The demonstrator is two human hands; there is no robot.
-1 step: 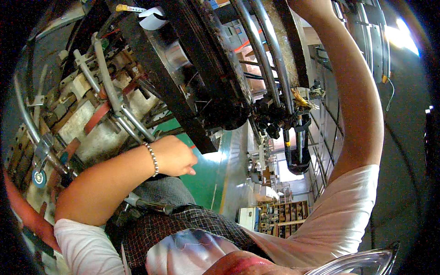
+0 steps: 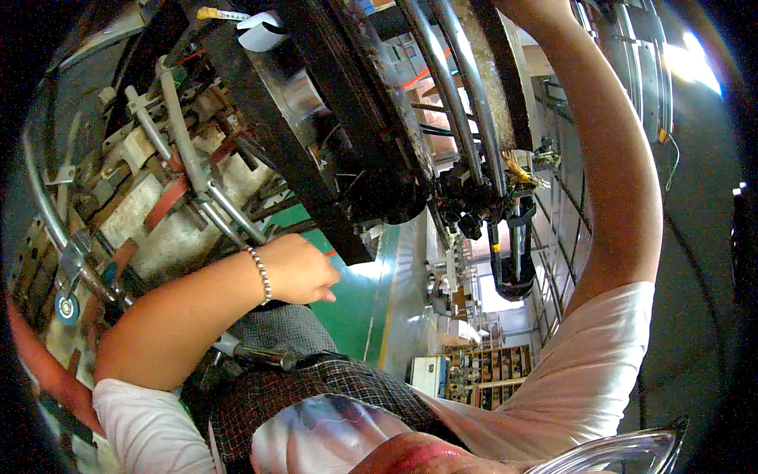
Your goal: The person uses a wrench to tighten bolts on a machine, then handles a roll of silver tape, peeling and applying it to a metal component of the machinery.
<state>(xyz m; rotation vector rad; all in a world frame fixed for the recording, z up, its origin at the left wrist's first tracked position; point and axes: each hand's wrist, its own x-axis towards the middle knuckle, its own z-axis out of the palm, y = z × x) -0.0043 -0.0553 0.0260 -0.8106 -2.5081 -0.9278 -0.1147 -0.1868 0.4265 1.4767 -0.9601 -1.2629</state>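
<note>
My left hand [image 2: 298, 270], with a beaded bracelet [image 2: 260, 274] at its wrist, is closed beside the lower end of a dark machine beam [image 2: 335, 229]. A small orange-red bit shows past its knuckles; what the curled fingers hold, if anything, is hidden. Raised high on the right, my right arm [image 2: 620, 158] reaches past the machine's far end. Only the edge of my right hand [image 2: 533, 8] shows at the top; its fingers are cut off by the frame. Two steel rods [image 2: 454, 87] run between that arm and the black machine body [image 2: 355, 103].
Grey metal bars [image 2: 185, 134] and a worn machine bed [image 2: 150, 205] lie to the left. A chrome-ended handle [image 2: 264, 355] sits close to my apron [image 2: 316, 403]. Behind are a green floor [image 2: 355, 308] and a shelf [image 2: 497, 367] of parts. A curled white paper strip [image 2: 262, 33] rests on the machine.
</note>
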